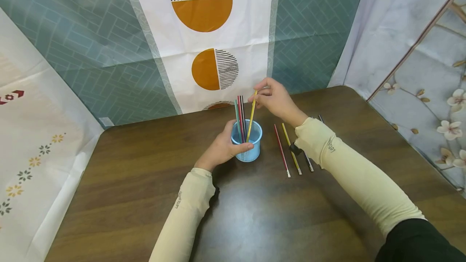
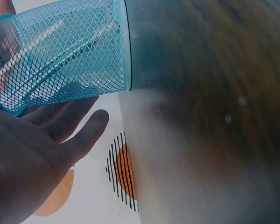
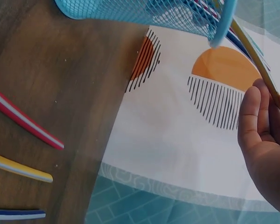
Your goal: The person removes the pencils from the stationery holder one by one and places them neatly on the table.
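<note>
Teal-and-white patterned backdrop (image 1: 309,15) behind the blue mesh cup (image 1: 253,151), brown counter (image 1: 138,197) beneath it. Left hand (image 1: 223,144) wrapped round the cup's left side, thumb across its front. Right hand (image 1: 275,99) above the cup, pinching a yellow pencil (image 1: 251,118) dipped inside it. Also inside: teal, red and dark pencils (image 1: 240,112). Lying right of the cup: a red pencil (image 1: 282,148), a second yellow pencil (image 1: 291,147), a dark blue pencil (image 1: 308,162).

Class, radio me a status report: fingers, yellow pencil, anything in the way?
Right fingers pinching yellow pencil. Left fingers around blue mesh cup. Pencil's lower end within cup's mouth. Standing pencils share the opening; nothing visibly blocking.
</note>
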A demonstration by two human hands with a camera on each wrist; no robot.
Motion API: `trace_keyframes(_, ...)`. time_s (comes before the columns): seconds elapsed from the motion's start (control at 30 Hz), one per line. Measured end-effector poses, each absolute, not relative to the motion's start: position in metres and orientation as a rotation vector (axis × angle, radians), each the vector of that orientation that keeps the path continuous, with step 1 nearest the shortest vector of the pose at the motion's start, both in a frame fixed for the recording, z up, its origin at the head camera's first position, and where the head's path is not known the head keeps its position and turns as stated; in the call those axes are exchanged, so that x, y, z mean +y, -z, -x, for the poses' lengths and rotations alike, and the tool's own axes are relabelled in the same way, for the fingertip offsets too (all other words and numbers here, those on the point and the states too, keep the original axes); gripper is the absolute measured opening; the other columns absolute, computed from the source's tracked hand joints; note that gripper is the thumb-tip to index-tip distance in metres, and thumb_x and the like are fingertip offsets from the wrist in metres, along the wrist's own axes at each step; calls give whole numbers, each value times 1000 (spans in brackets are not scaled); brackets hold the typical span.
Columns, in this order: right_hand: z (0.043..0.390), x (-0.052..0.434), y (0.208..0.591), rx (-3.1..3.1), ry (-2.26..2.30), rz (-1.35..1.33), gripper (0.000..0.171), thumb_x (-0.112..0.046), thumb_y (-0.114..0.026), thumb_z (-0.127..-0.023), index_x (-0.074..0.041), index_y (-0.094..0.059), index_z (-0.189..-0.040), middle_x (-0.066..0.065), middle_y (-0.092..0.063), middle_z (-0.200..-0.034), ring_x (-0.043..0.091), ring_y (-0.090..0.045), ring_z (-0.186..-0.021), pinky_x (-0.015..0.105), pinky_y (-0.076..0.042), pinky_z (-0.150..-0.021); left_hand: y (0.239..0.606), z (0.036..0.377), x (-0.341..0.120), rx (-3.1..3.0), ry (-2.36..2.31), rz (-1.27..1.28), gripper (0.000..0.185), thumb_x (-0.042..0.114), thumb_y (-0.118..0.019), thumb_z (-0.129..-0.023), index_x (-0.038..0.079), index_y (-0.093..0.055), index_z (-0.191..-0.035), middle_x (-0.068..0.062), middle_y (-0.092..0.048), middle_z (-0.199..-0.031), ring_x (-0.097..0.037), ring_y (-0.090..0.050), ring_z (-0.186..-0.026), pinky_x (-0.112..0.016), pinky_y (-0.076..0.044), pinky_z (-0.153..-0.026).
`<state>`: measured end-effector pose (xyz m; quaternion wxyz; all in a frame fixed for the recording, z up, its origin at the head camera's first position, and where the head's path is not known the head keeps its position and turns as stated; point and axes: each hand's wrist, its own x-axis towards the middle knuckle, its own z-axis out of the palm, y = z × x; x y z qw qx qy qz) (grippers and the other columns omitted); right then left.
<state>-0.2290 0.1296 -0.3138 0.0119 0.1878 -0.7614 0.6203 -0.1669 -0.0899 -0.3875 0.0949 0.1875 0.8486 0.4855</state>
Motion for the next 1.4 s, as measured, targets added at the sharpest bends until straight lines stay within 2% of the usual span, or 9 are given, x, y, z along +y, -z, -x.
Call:
trace_keyframes(0.1,229,133,311,-2363,-1950,-561,21,1,-56,-95,4,-47,-114,21,-71,-98,26,-69,-82,39,-55,-78,388,166,-90,2513,-1437,-544,92,59,-77,-74,25,-29,-145,0,-60,-115,-19,-60,-100,-39,-49,-89)
trace_keyframes(0.23,229,138,309,-2326,-1994,-522,20,0,-57,-95,1,-47,-112,19,-72,-97,26,-69,-81,42,-55,-80,388,166,-91,2510,-1437,-546,93,60,-77,-74,24,-29,-145,-2,-60,-114,-20,-60,-99,-40,-50,-88)
trace_keyframes(0.43,233,141,312,-2238,-2128,-434,20,3,-57,-94,-1,-47,-112,18,-72,-95,24,-68,-77,35,-56,-75,387,167,-91,2502,-1453,-564,91,59,-77,-75,23,-30,-144,-2,-60,-115,-21,-59,-100,-40,-50,-89)
trace_keyframes(0.53,234,142,315,-2194,-2221,-349,20,3,-55,-94,-3,-46,-110,17,-72,-95,23,-69,-77,35,-56,-76,387,166,-92,2496,-1460,-567,91,57,-78,-75,22,-30,-144,-2,-59,-116,-21,-59,-101,-41,-49,-90)
trace_keyframes(0.67,235,143,319,-2139,-2313,-252,19,3,-54,-94,-5,-45,-108,17,-71,-97,25,-68,-80,38,-56,-79,387,166,-93,2502,-1460,-559,90,54,-79,-75,22,-30,-144,-2,-60,-115,-21,-59,-101,-41,-48,-90)
trace_keyframes(0.83,234,149,322,-2011,-2474,-161,19,5,-53,-95,-6,-44,-108,16,-71,-96,25,-69,-84,34,-56,-78,389,166,-92,2509,-1442,-561,90,55,-79,-75,22,-31,-143,-3,-61,-114,-20,-59,-100,-40,-48,-90)
trace_keyframes(1.07,237,163,324,-1751,-2691,-157,21,8,-53,-95,-6,-44,-107,17,-71,-90,23,-69,-76,32,-57,-73,388,168,-89,2499,-1463,-562,91,57,-79,-74,22,-31,-143,-1,-61,-114,-21,-58,-102,-41,-48,-90)
trace_keyframes(1.4,241,177,318,-1717,-2645,-135,24,11,-54,-93,-7,-44,-105,17,-71,-86,23,-69,-72,32,-57,-68,390,170,-90,2518,-1449,-567,92,57,-78,-74,22,-31,-143,0,-61,-112,-21,-59,-100,-41,-48,-90)
